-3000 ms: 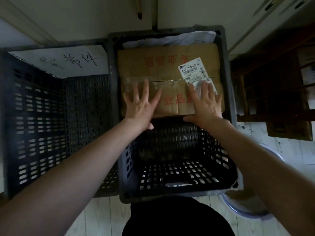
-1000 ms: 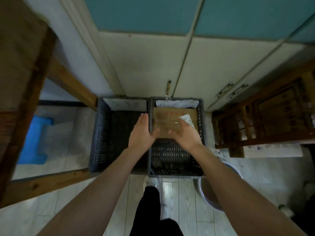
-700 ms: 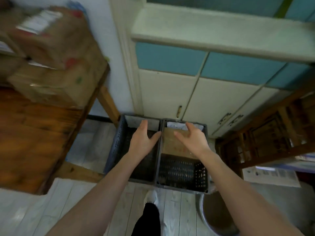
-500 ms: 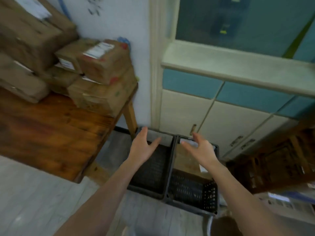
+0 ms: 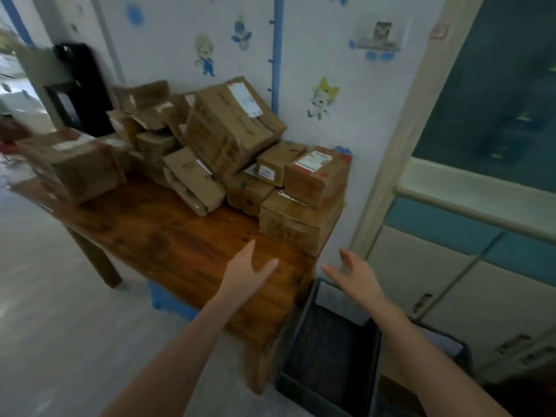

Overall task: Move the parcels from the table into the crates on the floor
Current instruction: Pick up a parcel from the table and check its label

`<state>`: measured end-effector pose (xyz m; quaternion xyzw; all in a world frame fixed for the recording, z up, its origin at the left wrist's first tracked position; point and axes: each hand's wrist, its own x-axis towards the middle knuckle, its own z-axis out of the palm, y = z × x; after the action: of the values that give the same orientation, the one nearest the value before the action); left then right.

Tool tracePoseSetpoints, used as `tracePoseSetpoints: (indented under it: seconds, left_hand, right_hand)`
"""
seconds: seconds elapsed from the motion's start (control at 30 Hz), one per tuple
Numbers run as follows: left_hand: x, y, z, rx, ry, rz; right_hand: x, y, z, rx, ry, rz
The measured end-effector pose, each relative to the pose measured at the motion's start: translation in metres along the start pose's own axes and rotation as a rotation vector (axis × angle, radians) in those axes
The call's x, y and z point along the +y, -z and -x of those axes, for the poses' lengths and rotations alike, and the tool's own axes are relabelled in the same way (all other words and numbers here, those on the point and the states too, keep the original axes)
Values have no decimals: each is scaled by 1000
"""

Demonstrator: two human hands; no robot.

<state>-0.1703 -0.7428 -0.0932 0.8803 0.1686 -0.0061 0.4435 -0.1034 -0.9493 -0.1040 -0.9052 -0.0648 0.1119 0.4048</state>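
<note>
left hand (image 5: 245, 273) + right hand (image 5: 355, 273): both spread, empty | nearest parcel (image 5: 296, 224) just ahead between them, left slightly nearer | crate (image 5: 328, 350) below

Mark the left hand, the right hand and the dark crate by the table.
left hand (image 5: 243, 270), head view, back of the hand.
right hand (image 5: 356, 275), head view, back of the hand.
crate (image 5: 325, 398), head view, near wall.

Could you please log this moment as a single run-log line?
left hand: open, empty, over table | right hand: open, empty, above crate | parcels: piled on table, untouched | stage: reaching toward parcels
</note>
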Motion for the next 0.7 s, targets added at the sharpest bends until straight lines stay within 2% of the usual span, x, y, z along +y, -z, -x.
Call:
tracePoseSetpoints:
  seconds: [0.23, 0.37, 0.7]
  left_hand:
    - [-60, 107, -15, 52, 62, 12]
    - [-89, 153, -36, 106, 91, 12]
    - [-176, 257, -155, 182, 160, -11]
  right_hand:
    - [-96, -84, -15, -77, 62, -34]
    - [-137, -125, -41, -103, 106, 28]
    - [-232, -244, -175, -197, 114, 5]
